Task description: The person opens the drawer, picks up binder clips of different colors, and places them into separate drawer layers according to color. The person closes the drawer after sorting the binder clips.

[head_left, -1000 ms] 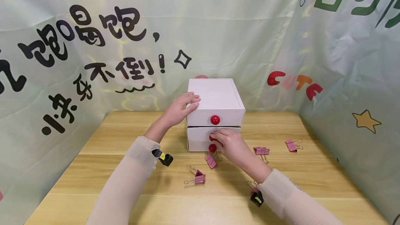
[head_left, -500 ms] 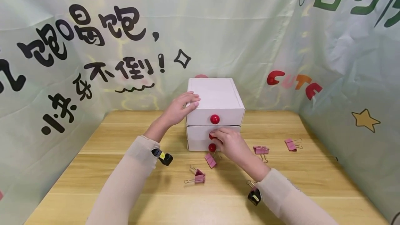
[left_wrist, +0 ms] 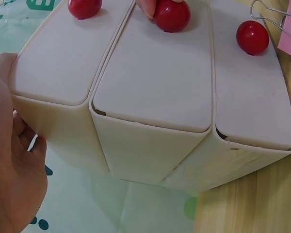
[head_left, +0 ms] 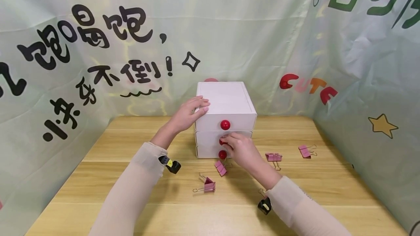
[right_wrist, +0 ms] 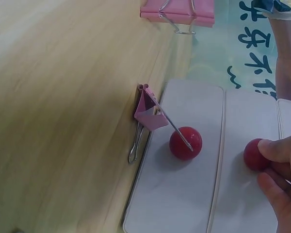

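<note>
A white box (head_left: 226, 97) with three stacked drawers, each with a round red knob, stands on the wooden table. My left hand (head_left: 190, 114) rests on its top left edge, fingers over the top, also seen at the left of the left wrist view. With thumb and fingers my right hand (head_left: 241, 152) pinches the middle red knob (right_wrist: 254, 154). The top knob (head_left: 225, 125) and bottom knob (head_left: 222, 154) are untouched. The middle drawer front (left_wrist: 155, 73) sits about level with its neighbours. Close before the bottom drawer lies a pink binder clip (head_left: 221, 168).
More pink binder clips lie on the table (head_left: 115, 185): one (head_left: 209, 185) in front of the box, two (head_left: 273, 157) (head_left: 305, 151) to the right. Another's wire handle (head_left: 262, 192) shows by the right cuff. A printed cloth (head_left: 229, 28) hangs behind and at the sides.
My right hand, still on the middle knob, has shifted very slightly toward the box. The dark gap beneath the top drawer has narrowed. The left hand stays in place.
</note>
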`<control>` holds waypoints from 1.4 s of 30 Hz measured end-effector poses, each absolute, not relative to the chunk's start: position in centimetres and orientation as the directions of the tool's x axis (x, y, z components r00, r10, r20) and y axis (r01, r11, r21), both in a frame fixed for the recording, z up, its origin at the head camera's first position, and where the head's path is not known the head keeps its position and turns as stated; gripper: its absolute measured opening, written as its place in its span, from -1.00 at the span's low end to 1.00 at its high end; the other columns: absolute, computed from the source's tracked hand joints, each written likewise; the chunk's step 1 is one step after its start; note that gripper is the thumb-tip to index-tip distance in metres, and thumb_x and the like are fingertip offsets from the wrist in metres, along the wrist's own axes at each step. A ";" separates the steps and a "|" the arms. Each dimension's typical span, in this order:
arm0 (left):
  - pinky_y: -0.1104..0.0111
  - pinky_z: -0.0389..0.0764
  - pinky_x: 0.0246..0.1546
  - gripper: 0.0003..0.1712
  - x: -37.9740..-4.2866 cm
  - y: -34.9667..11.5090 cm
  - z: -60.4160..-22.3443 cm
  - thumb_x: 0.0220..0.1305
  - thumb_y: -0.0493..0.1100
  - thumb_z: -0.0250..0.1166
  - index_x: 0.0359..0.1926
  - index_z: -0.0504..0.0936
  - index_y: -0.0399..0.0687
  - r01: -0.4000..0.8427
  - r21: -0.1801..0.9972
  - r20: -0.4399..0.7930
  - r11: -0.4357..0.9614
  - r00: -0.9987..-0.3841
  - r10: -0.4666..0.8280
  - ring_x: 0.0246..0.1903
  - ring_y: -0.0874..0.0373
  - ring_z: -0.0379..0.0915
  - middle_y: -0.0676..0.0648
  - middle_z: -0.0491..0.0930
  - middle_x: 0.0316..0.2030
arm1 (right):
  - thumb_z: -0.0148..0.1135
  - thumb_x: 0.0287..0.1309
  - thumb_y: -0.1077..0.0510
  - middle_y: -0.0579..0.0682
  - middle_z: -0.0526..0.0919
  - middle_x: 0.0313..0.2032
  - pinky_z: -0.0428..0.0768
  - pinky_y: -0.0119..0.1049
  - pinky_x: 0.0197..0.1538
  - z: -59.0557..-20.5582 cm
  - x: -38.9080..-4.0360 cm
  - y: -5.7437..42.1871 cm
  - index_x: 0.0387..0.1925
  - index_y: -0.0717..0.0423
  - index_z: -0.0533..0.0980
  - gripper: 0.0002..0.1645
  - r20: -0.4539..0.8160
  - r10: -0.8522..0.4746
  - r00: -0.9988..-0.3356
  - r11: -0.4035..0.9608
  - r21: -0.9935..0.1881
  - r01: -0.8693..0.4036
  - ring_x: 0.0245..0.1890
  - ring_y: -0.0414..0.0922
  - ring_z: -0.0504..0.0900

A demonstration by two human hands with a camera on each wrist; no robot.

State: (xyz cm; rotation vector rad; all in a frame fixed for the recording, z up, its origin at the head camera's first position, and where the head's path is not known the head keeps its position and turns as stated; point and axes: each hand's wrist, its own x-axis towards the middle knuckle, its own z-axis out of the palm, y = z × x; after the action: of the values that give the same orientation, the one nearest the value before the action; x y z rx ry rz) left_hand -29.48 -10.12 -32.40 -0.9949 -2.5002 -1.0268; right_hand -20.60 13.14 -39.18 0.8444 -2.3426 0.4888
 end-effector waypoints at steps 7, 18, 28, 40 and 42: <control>0.13 0.10 0.41 -0.57 -29.5 -10.2 -32.4 0.45 0.06 0.09 0.16 0.60 -0.07 0.671 0.537 0.468 0.511 -0.741 0.482 0.39 0.11 0.11 -0.02 0.48 0.25 | 0.47 0.02 0.30 -0.04 0.72 -0.24 0.67 -0.18 -0.11 -39.5 -20.5 13.1 -0.24 0.09 0.72 -0.79 0.654 -0.431 -0.621 0.724 -0.160 -0.671 -0.22 -0.07 0.70; 0.10 0.07 0.41 -0.56 -29.4 -10.0 -32.6 0.45 0.04 0.09 0.16 0.59 -0.09 0.669 0.557 0.465 0.492 -0.743 0.482 0.40 0.09 0.10 -0.04 0.48 0.25 | 0.44 0.10 0.22 0.00 0.68 -0.06 0.65 -0.13 -0.04 -40.2 -19.0 14.9 -0.11 0.08 0.67 -0.72 0.633 -0.397 -0.664 0.715 -0.241 -0.657 -0.09 -0.04 0.68; 0.11 0.08 0.41 -0.58 -29.5 -10.1 -32.7 0.46 0.04 0.09 0.15 0.60 -0.08 0.669 0.559 0.470 0.490 -0.742 0.478 0.40 0.09 0.11 -0.02 0.48 0.25 | 0.37 0.19 0.07 0.01 0.69 -0.09 0.64 -0.07 -0.02 -41.5 -18.9 15.8 -0.04 0.06 0.63 -0.68 0.412 -0.449 -0.793 0.780 -0.251 -0.573 -0.09 0.00 0.67; 0.11 0.08 0.41 -0.56 -29.4 -10.1 -32.8 0.46 0.07 0.08 0.16 0.59 -0.08 0.660 0.568 0.461 0.492 -0.750 0.475 0.40 0.11 0.09 -0.02 0.47 0.26 | 0.35 0.21 0.03 0.04 0.70 -0.10 0.64 -0.11 -0.02 -42.3 -20.5 14.9 0.03 0.12 0.60 -0.61 0.303 -0.567 -0.766 0.749 -0.196 -0.633 -0.11 -0.03 0.68; 0.12 0.08 0.41 -0.56 -29.4 -10.1 -32.7 0.46 0.07 0.08 0.16 0.59 -0.07 0.663 0.564 0.463 0.493 -0.748 0.476 0.40 0.12 0.09 -0.01 0.47 0.26 | 0.35 0.21 0.02 0.04 0.71 -0.14 0.65 -0.13 -0.06 -42.4 -20.8 14.6 0.02 0.11 0.60 -0.61 0.299 -0.578 -0.759 0.748 -0.178 -0.640 -0.16 -0.05 0.69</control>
State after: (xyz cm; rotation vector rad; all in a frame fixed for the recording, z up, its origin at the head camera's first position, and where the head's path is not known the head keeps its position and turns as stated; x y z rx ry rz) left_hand -29.39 -10.12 -32.71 -0.9708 -2.4936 -1.1013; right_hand -20.78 14.64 -42.40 0.9623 -2.7220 0.3983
